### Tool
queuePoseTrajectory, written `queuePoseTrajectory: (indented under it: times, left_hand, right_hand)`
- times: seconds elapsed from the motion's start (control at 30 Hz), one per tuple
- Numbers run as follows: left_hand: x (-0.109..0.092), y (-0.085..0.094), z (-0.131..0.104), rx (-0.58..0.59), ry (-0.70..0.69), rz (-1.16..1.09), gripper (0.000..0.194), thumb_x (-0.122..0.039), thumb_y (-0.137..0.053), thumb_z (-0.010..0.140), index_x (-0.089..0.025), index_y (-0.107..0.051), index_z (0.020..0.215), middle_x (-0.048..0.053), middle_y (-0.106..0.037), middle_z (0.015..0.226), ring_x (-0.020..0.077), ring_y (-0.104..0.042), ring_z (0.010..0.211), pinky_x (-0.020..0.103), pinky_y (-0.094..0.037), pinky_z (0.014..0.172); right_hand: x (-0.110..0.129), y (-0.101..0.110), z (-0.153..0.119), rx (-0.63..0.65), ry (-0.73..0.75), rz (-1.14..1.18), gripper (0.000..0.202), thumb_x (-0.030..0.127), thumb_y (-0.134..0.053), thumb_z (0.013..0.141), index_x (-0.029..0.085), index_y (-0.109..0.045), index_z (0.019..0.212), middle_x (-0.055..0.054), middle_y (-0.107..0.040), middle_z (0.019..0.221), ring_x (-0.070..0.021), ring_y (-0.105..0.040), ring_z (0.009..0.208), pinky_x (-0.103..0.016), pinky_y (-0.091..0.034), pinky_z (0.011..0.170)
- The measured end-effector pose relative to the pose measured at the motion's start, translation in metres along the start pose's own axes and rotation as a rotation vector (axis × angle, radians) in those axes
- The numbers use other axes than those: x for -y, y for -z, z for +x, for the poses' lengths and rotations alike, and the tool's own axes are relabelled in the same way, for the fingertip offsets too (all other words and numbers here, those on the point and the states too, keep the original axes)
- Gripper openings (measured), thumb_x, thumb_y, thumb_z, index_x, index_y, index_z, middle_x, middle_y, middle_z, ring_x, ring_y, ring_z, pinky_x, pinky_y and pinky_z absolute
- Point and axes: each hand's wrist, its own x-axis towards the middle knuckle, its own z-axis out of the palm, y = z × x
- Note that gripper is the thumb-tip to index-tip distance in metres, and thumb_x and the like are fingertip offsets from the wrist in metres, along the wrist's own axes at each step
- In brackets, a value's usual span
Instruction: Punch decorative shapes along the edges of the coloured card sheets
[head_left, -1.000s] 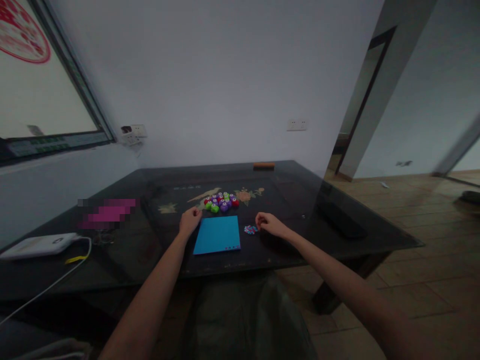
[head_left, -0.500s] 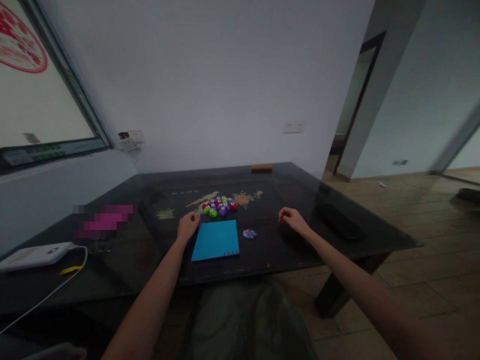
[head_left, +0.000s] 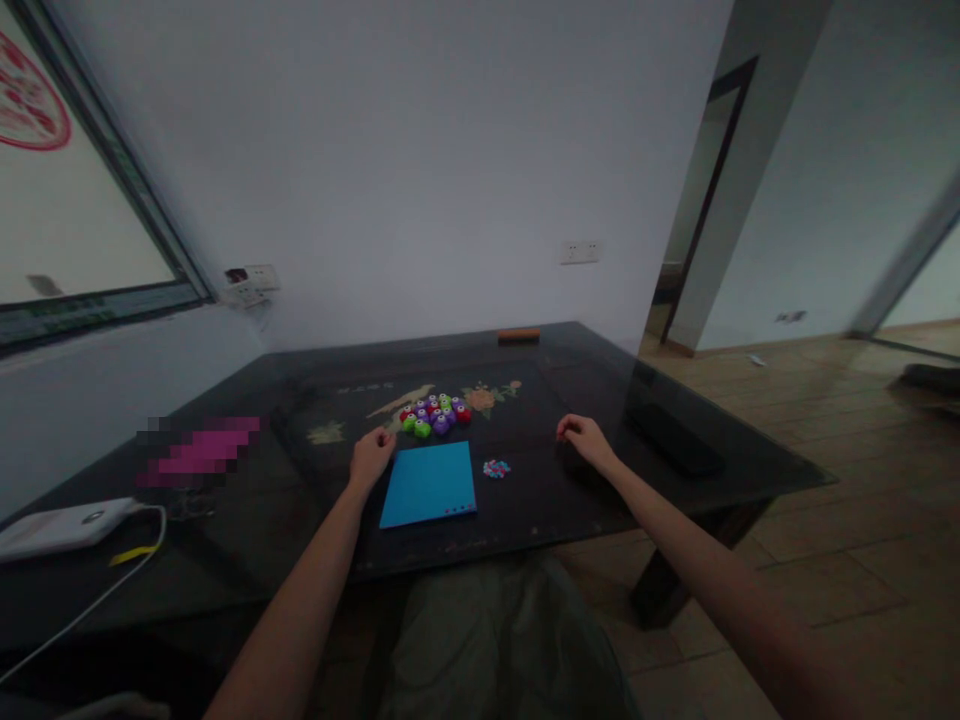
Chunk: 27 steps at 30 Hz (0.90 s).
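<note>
My left hand (head_left: pixel 372 457) rests on the dark table beside the upper left corner of a flat blue square sheet (head_left: pixel 430 484), its fingers curled in and nothing visible in them. Several small dots mark the sheet's lower right corner. Behind the sheet sits a cluster of red, green and purple pieces (head_left: pixel 436 414) with white, eye-like tops. A small pile of pink, white and blue bits (head_left: pixel 496 469) lies just right of the sheet. Farther right, my right hand (head_left: pixel 586 440) lies on the tabletop with fingers closed loosely, apart from the pile, no object showing in it.
The black table (head_left: pixel 525 510) has a bird-and-flower picture. A long black object (head_left: pixel 675 440) lies at right, a brown bar (head_left: pixel 518 335) at the far edge. On the left are a white device (head_left: pixel 67 527) with a cable and a blurred pink item (head_left: pixel 202 452).
The whole view has shifted slightly, so the table appears a little farther left. Both hands keep their places and the pieces have not visibly moved.
</note>
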Motion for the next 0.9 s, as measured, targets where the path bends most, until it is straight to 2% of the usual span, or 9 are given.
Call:
queuePoseTrajectory:
  times: [0.53, 0.9]
  left_hand:
    - [-0.007, 0.002, -0.004, 0.002, -0.042, 0.026, 0.025, -0.036, -0.046, 0.077, -0.02, -0.039, 0.058, -0.004, -0.044, 0.054, 0.0119, -0.045, 0.055, 0.023, -0.028, 0.053]
    - [-0.019, 0.006, -0.012, -0.069, -0.051, -0.015, 0.02, -0.038, -0.048, 0.078, -0.021, -0.046, 0.066, -0.003, -0.052, 0.059, 0.0128, -0.05, 0.059, 0.023, -0.035, 0.057]
  right_hand:
    - [-0.003, -0.001, -0.004, 0.003, -0.013, -0.008, 0.02, 0.013, -0.041, 0.058, 0.018, -0.057, 0.069, 0.0, -0.06, 0.063, -0.0144, -0.057, 0.063, -0.025, -0.043, 0.065]
    - [0.007, -0.002, -0.007, -0.019, 0.0, -0.141, 0.019, 0.014, -0.042, 0.062, 0.019, -0.058, 0.071, -0.001, -0.062, 0.064, -0.0148, -0.058, 0.064, -0.025, -0.043, 0.065]
